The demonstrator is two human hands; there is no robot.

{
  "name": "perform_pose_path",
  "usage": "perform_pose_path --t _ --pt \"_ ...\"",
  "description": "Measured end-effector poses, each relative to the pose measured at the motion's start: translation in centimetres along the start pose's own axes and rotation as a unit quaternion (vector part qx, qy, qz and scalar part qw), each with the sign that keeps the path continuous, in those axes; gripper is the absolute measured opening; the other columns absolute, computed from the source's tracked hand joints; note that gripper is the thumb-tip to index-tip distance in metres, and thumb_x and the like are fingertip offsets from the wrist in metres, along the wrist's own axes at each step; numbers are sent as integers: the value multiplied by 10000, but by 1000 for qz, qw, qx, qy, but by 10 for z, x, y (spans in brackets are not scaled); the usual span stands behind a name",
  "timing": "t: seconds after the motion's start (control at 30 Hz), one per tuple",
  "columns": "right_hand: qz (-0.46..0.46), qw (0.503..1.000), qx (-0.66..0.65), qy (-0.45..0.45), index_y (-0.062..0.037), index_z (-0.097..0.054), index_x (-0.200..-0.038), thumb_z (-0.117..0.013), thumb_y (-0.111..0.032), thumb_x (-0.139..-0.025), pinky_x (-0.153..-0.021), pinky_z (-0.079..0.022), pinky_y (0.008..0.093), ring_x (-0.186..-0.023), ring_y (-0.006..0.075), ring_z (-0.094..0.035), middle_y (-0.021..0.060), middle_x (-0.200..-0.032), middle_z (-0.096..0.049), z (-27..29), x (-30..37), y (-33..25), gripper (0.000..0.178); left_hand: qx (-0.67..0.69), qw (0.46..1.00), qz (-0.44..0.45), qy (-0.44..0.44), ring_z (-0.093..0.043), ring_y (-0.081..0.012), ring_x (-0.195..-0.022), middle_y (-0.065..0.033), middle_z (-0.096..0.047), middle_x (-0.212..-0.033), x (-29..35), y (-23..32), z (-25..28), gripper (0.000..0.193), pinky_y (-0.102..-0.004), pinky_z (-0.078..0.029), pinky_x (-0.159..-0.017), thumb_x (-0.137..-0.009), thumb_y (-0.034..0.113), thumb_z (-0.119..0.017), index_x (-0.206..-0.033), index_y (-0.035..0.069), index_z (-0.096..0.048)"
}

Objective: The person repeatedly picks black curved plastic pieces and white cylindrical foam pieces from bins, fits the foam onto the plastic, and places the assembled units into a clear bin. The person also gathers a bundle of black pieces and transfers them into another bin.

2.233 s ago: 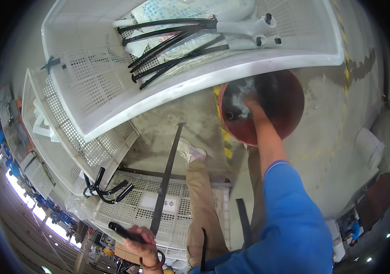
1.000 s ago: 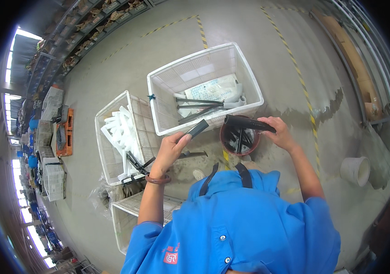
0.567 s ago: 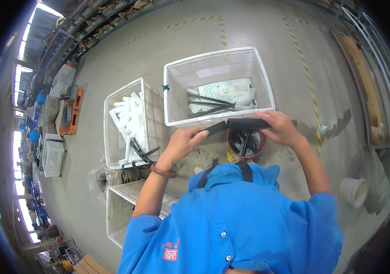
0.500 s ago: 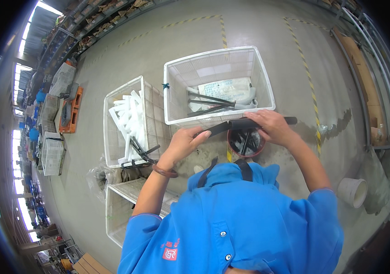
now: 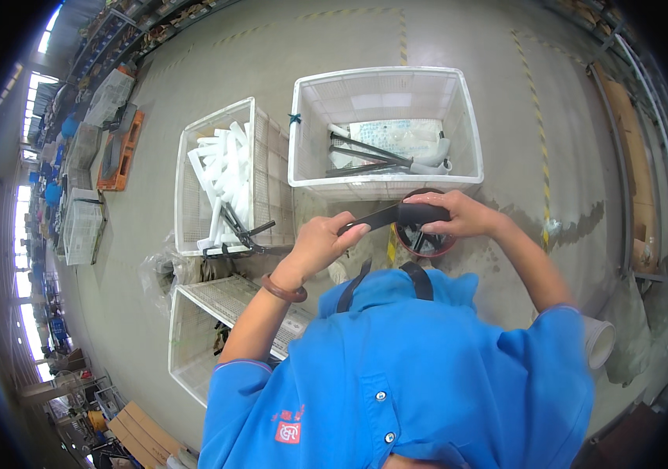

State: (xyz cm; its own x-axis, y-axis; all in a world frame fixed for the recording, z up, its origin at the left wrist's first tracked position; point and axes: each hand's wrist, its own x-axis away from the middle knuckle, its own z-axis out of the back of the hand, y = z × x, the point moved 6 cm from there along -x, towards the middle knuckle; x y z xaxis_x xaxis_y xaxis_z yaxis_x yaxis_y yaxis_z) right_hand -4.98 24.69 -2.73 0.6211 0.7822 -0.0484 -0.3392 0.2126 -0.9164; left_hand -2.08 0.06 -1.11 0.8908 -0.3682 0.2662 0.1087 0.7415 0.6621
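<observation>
My left hand point(image 5: 323, 247) is closed on the left end of a flat black bar point(image 5: 379, 220), thumb along its near side. At its right end the bar meets a thicker black tube point(image 5: 421, 213), which my right hand point(image 5: 463, 215) grips from the right. Whether the bar sits inside the tube or only touches it, I cannot tell. Beneath the tube stands a dark red bucket point(image 5: 449, 248) with black pieces and wet-looking contents, partly hidden by my right hand and the tube.
Ahead is a white crate point(image 5: 387, 183) holding black bars and pale tubes. Left of it, another white crate point(image 5: 180, 195) holds white tubes, with black bars point(image 5: 234, 228) at its near end. A third crate point(image 5: 193, 387) lies near my left arm. A white bucket point(image 5: 599, 344) is at right.
The black tube no longer sticks out to the right past my right hand. My right hand has turned and wraps the tube's right end. The whole view has shifted slightly.
</observation>
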Motion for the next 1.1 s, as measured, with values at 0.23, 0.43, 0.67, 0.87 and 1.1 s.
perform_pose_path --t 0.23,0.43,0.67,0.87,1.1 --pt "-240 925 -227 -186 -45 -579 -1326 -624 -341 -956 -942 -461 313 -1058 157 -589 63 -1146 -647 2 -7 -5 476 -88 980 -174 46 -637 -332 -608 -115 -640 -661 13 22 -29 293 -398 -489 -535 -887 375 -687 -844 88 -649" --pt "-151 967 34 -203 -99 -615 -1280 -744 -307 -834 -876 -501 343 -987 239 -650 105 -1138 -681 16 -17 -31 509 -72 987 -114 92 -620 -321 -570 -110 -615 -619 21 13 -28 342 -399 -479 -505 -860 415 -707 -800 87 -630" --pt "15 958 285 -27 -127 -504 -1328 -714 -141 -758 -714 -529 427 -877 321 -664 100 -1016 -677 -4 -17 -31 608 19 994 -62 87 -619 -320 -579 -124 -616 -620 19 -5 -7 360 -403 -458 -524 -894 435 -673 -845 80 -637" --pt "36 968 245 26 -120 -522 -1314 -716 -154 -765 -721 -533 415 -862 327 -661 115 -981 -673 -19 -17 -17 583 67 997 2 45 -619 -326 -588 -112 -621 -625 18 -15 -12 367 -395 -455 -535 -904 422 -664 -801 74 -614" --pt "-92 983 -102 -120 -68 -505 -1346 -676 -181 -888 -517 -465 281 -595 137 -587 67 -774 -610 -31 -9 -2 502 48 991 -103 76 -565 -253 -510 -111 -569 -595 26 2 -19 299 -359 -444 -492 -908 322 -692 -823 45 -616"
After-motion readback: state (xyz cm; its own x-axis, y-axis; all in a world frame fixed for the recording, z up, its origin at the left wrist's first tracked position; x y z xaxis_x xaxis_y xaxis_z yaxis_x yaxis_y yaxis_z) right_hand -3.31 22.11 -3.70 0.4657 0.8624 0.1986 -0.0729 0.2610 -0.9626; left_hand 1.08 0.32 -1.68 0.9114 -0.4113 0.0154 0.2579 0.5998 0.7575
